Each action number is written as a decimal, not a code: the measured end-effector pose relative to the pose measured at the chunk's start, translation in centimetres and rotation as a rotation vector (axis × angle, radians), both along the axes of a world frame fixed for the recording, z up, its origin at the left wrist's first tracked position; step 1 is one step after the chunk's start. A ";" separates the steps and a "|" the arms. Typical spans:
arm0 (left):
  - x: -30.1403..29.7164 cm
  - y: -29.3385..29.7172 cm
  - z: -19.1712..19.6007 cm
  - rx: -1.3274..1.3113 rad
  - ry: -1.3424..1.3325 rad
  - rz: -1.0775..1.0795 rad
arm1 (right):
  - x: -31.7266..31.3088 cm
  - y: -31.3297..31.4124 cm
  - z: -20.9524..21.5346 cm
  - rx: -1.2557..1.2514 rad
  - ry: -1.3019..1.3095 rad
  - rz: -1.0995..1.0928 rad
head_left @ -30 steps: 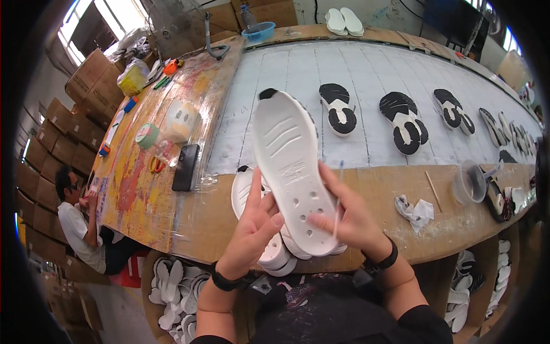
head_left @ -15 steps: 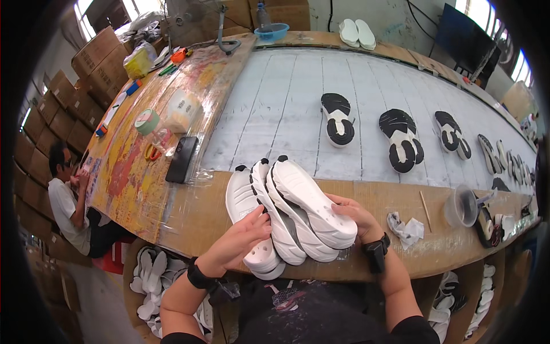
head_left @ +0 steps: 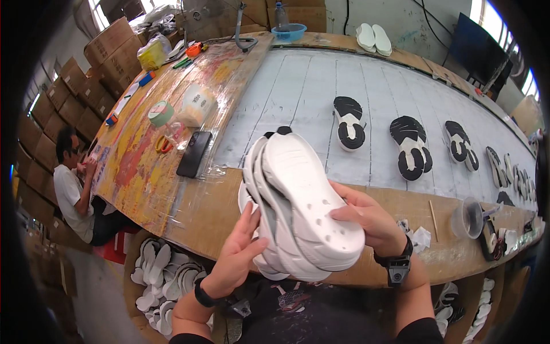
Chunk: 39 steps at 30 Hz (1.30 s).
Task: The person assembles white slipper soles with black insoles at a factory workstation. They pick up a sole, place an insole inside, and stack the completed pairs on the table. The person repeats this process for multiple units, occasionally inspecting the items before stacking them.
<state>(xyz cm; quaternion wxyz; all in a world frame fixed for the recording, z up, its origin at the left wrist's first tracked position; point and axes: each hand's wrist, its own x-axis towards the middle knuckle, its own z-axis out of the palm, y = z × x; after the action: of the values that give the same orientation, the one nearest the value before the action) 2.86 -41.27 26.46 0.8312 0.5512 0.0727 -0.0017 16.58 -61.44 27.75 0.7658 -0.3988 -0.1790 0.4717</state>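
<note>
A stack of white shoe soles (head_left: 298, 166) is raised and tilted in front of me, above the near table edge. Small dark tips show at their toe ends, and holes dot the top sole's heel area. My right hand (head_left: 369, 221) grips the stack at its right side, thumb on the top sole's upper face, its other fingers partly hidden. Along the left side of the lower soles lies my left hand (head_left: 238, 249), its fingers stretched out and thumb apart, touching them without wrapping round.
Black-and-white soles (head_left: 350, 123) stand in a row on the white lined board (head_left: 298, 86). A crumpled tissue (head_left: 421, 238), a thin stick (head_left: 433, 221) and a clear plastic cup (head_left: 467, 218) lie rightward. Left are a phone (head_left: 195, 153), scissors (head_left: 164, 144) and a seated person (head_left: 74, 189). Below sits a sole-filled box (head_left: 132, 286).
The soles have been brought together and lifted nearer to me; earlier they were fanned out on the table edge. My right thumb has moved onto the top sole. The view has shifted slightly.
</note>
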 end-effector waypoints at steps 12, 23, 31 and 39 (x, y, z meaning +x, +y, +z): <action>-1.3 8.0 -3.5 0.871 -0.070 0.205 | -0.3 4.2 -3.5 -0.099 -0.225 0.122; 2.6 6.5 -0.2 0.899 -0.411 -0.081 | -5.6 6.7 -13.6 -0.166 -0.462 -0.151; -5.4 12.8 -2.1 0.181 -0.139 0.216 | -7.9 9.7 -9.2 -0.255 -0.622 -0.292; -7.8 12.7 -3.7 0.030 0.018 0.295 | -8.0 11.4 -9.4 -0.233 -0.303 -0.028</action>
<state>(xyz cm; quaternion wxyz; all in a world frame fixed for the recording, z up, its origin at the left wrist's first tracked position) -4.92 -28.61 22.74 0.8134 0.5468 0.1604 0.1168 8.56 -50.03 18.32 0.6853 -0.5536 -0.2310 0.4129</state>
